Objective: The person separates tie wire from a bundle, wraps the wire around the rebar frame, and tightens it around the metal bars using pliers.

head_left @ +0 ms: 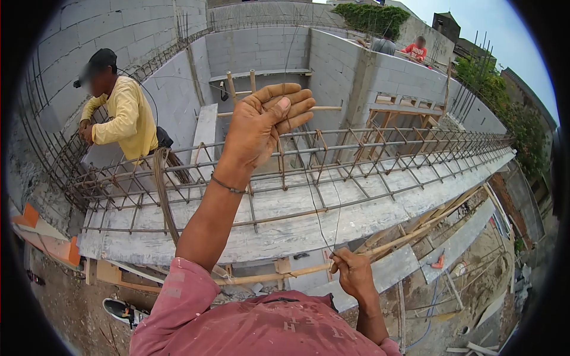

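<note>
My left hand (270,115) is raised above the rebar cage (320,142), palm up, its fingers extended and the thumb laid over them. A thin dark wire (314,207) runs from near its fingers down across the cage. Low on the right, in front of my shirt, my right hand (351,270) is closed on the wire's lower end. The cage of long bars and square ties lies along a grey board (273,237). A bundle of tie wire (164,190) hangs over the cage at the left.
A person in a yellow shirt (126,115) stands at the left beside a block wall (107,29). Another in red (415,50) is behind the far wall at the right. Bamboo poles (285,276) and planks lie below the board. Upright bars rise at both sides.
</note>
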`<state>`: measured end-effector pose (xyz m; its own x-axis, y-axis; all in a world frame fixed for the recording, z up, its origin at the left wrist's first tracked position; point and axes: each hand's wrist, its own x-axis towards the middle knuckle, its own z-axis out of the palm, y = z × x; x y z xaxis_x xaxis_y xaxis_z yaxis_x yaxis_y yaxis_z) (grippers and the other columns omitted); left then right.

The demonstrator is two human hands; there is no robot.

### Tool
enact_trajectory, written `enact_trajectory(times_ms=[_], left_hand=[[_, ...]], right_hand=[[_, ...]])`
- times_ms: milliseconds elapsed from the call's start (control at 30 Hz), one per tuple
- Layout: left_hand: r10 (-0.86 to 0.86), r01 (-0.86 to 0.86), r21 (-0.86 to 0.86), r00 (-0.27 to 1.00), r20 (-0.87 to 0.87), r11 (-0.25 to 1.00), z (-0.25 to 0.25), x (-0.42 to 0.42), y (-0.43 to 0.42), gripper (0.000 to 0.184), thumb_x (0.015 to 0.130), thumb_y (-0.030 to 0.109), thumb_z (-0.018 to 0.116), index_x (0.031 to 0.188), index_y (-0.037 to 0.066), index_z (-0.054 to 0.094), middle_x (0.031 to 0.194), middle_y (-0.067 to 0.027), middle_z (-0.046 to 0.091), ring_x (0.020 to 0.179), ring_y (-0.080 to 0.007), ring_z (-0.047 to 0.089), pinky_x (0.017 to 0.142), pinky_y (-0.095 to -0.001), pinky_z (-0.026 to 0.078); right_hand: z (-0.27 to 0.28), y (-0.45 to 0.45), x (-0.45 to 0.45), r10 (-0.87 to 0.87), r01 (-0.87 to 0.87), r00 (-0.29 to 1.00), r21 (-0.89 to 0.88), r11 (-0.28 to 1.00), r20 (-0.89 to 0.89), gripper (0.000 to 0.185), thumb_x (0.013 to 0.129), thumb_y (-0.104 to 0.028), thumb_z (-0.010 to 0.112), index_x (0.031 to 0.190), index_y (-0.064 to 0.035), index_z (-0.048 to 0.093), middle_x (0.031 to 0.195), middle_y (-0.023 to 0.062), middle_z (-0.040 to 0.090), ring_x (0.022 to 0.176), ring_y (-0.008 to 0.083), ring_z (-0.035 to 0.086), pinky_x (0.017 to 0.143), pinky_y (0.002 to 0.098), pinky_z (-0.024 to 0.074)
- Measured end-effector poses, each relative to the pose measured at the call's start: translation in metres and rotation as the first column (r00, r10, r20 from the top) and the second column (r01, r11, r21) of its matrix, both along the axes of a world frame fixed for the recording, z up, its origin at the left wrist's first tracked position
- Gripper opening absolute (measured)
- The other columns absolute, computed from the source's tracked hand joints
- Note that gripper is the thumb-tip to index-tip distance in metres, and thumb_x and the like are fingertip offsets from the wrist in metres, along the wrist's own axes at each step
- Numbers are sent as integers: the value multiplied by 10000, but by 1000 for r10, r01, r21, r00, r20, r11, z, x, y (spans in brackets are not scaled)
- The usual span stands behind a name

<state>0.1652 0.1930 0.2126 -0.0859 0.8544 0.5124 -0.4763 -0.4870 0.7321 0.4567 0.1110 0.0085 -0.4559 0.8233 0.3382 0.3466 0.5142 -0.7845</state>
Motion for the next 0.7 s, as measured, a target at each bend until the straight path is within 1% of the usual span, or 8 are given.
enact_trajectory(times_ms=[133, 233, 267, 367, 400, 467, 567, 700], left_hand=[[-177, 177, 11, 978, 113, 984, -4, -11, 2, 316, 996, 2, 535, 1288, -119, 525, 1222, -291, 629, 1139, -362, 656, 953, -420, 613], [-219, 215, 43, 954, 205, 976, -4, -13, -2, 280, 1006, 17, 523, 1253, -114, 537, 1208, -287, 634, 1143, -362, 654, 950, -428, 615], [-224, 219, 48, 953, 203, 975, -3, -13, -2, 280, 1006, 17, 523, 1253, -114, 537, 1208, -287, 634, 1143, -362, 654, 950, -428, 615], [-136, 120, 135, 984, 113, 983, 4, -7, -4, 229, 1021, 40, 507, 1203, -91, 555, 1194, -280, 642, 1126, -355, 665, 941, -431, 617], [-119, 115, 127, 993, 25, 985, 5, -3, -7, 213, 1024, 59, 509, 1177, -79, 563, 1178, -279, 650, 1114, -352, 672, 936, -428, 617], [-103, 111, 122, 992, -68, 986, 10, 1, -7, 201, 1027, 78, 511, 1151, -68, 570, 1163, -278, 658, 1102, -350, 679, 931, -425, 617], [-65, 86, 111, 981, -185, 990, 12, 3, -6, 232, 1042, 112, 491, 1160, -66, 581, 1102, -268, 683, 1016, -338, 715, 876, -417, 637], [-181, 190, 93, 979, -97, 977, 10, -11, 3, 275, 1048, 138, 485, 1191, -74, 584, 1081, -255, 691, 941, -305, 738, 778, -356, 664]], right_hand=[[7, -13, 3, 422, -512, 846, -276, 813, -326, 156, 952, -83, 612, 912, 54, 675, 664, 107, 638, 449, 133, 431, 459, 261, 347], [-1, -2, 14, 345, -816, 30, 176, 551, -938, 252, 1006, -139, 568, 898, 72, 654, 589, 75, 546, 414, 74, 343, 412, 267, 289], [1, 0, 20, 350, -814, 31, 180, 553, -936, 252, 1006, -139, 568, 898, 72, 654, 589, 75, 546, 414, 74, 343, 412, 267, 289], [8, 5, 27, -179, -454, 619, -534, 713, -765, 173, 1005, -98, 565, 932, 47, 621, 590, 70, 547, 446, 103, 428, 447, 287, 349], [1, 4, 18, -176, -449, 615, -526, 722, -768, 173, 1005, -98, 565, 932, 47, 621, 590, 70, 547, 446, 103, 428, 447, 287, 349], [-14, -4, -1, -106, 76, 986, -220, 973, -132, 92, 979, -7, 542, 959, 25, 626, 626, 98, 575, 517, 147, 549, 497, 314, 435], [3, -20, -1, 206, -193, 972, -122, 974, 111, 105, 938, 47, 552, 981, 6, 638, 665, 131, 594, 599, 169, 625, 559, 321, 483], [20, -33, 12, 404, -416, 909, -258, 872, -101, 155, 922, 103, 555, 948, 16, 680, 666, 84, 595, 547, 134, 531, 531, 285, 440]])
